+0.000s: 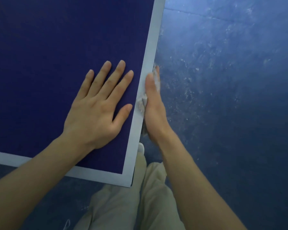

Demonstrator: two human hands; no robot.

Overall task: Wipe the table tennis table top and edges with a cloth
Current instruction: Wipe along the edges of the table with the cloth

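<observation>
Your left hand (96, 103) lies flat, fingers spread, on the blue table (40, 55). Your right hand (154, 105) presses a cloth (142, 102) against its white side edge, thumb on top.

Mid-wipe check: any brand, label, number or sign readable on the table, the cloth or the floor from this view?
None: no text shows anywhere.
Table top: plain blue with a white border line, no logo.
Cloth: plain, mostly hidden by the right hand.
Floor: only scuffs and white specks.
</observation>
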